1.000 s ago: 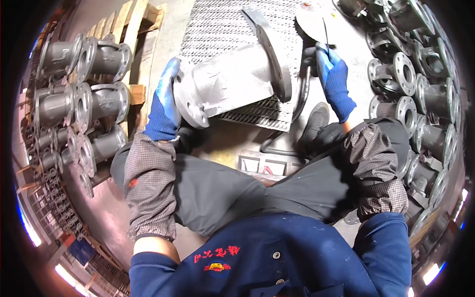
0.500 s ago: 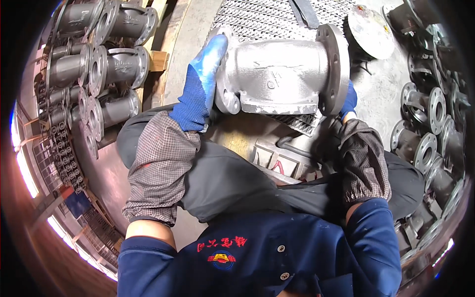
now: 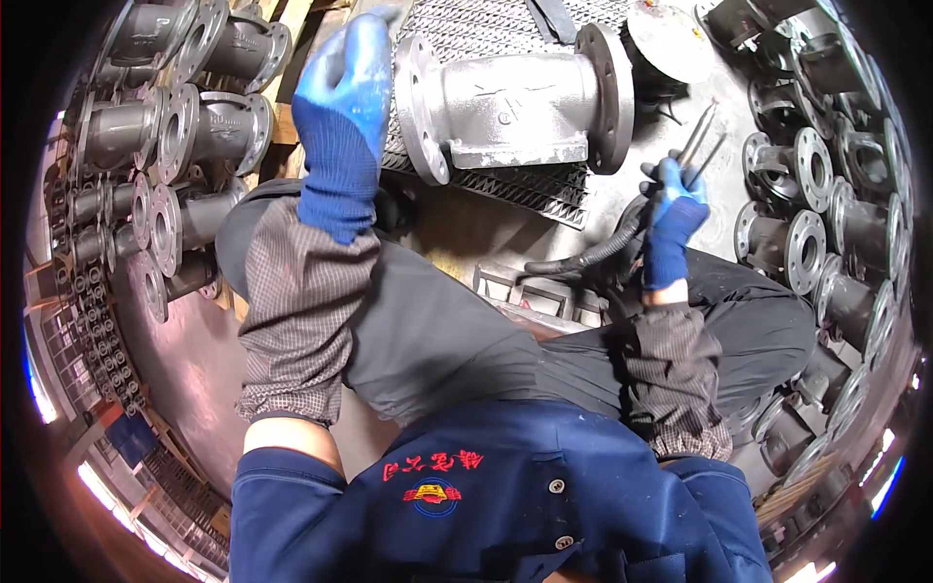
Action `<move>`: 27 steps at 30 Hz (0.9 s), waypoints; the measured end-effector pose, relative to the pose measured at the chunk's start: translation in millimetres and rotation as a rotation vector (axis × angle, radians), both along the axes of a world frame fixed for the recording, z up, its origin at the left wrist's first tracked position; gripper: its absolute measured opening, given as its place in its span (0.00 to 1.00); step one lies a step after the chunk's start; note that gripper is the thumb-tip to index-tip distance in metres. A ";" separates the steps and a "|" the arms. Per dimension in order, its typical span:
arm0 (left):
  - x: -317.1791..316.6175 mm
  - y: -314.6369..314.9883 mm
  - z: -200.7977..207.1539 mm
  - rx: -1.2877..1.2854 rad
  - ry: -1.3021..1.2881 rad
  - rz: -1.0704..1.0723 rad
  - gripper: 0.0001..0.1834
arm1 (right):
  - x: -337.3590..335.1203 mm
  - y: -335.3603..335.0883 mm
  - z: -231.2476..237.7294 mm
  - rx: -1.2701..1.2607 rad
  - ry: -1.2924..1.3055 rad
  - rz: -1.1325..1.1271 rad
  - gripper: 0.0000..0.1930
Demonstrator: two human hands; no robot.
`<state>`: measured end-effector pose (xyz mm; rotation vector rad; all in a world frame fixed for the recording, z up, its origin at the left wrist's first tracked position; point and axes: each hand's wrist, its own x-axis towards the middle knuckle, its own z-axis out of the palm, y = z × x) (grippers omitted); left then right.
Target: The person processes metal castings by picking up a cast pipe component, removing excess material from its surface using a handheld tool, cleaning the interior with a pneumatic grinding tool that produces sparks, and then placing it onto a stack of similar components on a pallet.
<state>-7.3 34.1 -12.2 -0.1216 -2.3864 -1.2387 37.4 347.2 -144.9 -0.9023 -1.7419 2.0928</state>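
Observation:
A grey cast-metal valve body [image 3: 520,102] with round drilled flanges at both ends lies on its side on a metal grate [image 3: 486,27]. My left hand [image 3: 345,83], in a blue glove, is raised just beside the left flange. Its fingers are partly spread and I see nothing in them; I cannot tell whether it touches the flange. To the right, below the other flange, my gloved right hand [image 3: 673,199] is closed on a tongs-like welding electrode holder [image 3: 698,136]. Two thin prongs point up from it, and a black cable [image 3: 583,260] trails leftward near the hand.
Dark flanged castings are stacked at the left [image 3: 219,131] and the right [image 3: 777,243]. A round pale disc [image 3: 671,39] stands beside the grate. Between my legs lies a metal frame [image 3: 505,287]. A dark flat strip [image 3: 551,19] rests on the grate.
Both hands have come off the valve body, which appears farther left and higher. My left hand has moved up and left. My right hand has come lower, with the electrode holder now visible.

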 end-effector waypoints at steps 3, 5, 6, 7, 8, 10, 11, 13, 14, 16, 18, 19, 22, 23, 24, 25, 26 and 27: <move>35.0 35.7 29.8 -0.358 0.042 -0.117 0.11 | 14.8 -16.1 86.6 0.140 0.123 0.229 0.17; 50.4 56.4 10.0 -0.420 0.091 -0.216 0.13 | 28.9 -30.8 115.5 0.333 0.148 0.504 0.17; 50.1 68.9 -1.9 -0.213 0.171 -0.349 0.14 | 32.6 -38.3 124.3 0.350 0.167 0.630 0.17; 49.2 81.2 -2.5 0.002 0.239 -0.487 0.16 | 38.1 -43.7 128.4 0.365 0.172 0.750 0.17; 54.4 84.5 1.6 0.015 0.047 -0.534 0.19 | 35.9 -48.1 129.3 0.534 0.148 0.896 0.18; 54.8 84.6 -0.3 0.164 -0.119 -0.577 0.17 | 33.8 -53.3 134.5 0.250 -0.014 0.968 0.18; 54.1 86.8 -3.3 0.202 -0.115 -0.564 0.16 | 33.3 -53.9 135.8 0.201 -0.051 0.983 0.18; 52.7 88.9 -8.4 0.270 -0.105 -0.531 0.14 | 35.7 -61.2 132.0 0.205 -0.009 0.934 0.18; 52.2 87.3 -9.4 0.076 0.019 -0.487 0.13 | 35.6 -63.7 130.8 0.301 -0.002 0.929 0.18; 55.4 84.1 -17.6 0.094 -0.093 -0.460 0.12 | 35.6 -65.9 127.2 0.439 0.011 0.923 0.17; 57.7 90.8 -21.7 0.600 -0.408 -0.485 0.16 | 34.9 -65.2 112.7 0.563 0.220 0.913 0.15; 56.0 98.7 -19.1 0.905 -0.483 -0.494 0.20 | 33.8 -65.4 113.7 0.494 0.237 0.933 0.15; 61.0 90.0 -11.7 0.511 -0.488 -0.581 0.26 | 38.7 -57.7 147.6 -0.428 -0.147 1.087 0.14; 64.7 90.2 -12.0 0.564 -0.472 -0.621 0.24 | 38.9 -52.0 152.0 -0.770 -0.213 1.114 0.16; 66.1 92.9 -10.8 0.619 -0.453 -0.671 0.23 | 30.3 -46.3 150.4 -0.607 -0.206 1.222 0.16; 67.2 99.2 -14.4 0.625 -0.398 -0.658 0.21 | 29.5 -41.5 153.9 -0.383 -0.143 1.174 0.17; 64.9 105.1 -15.8 0.669 -0.428 -0.623 0.19 | 23.2 -33.5 162.7 -0.185 -0.217 1.135 0.17; 62.6 107.6 -16.8 0.711 -0.454 -0.581 0.17 | 15.3 -27.3 171.2 0.011 -0.285 1.094 0.18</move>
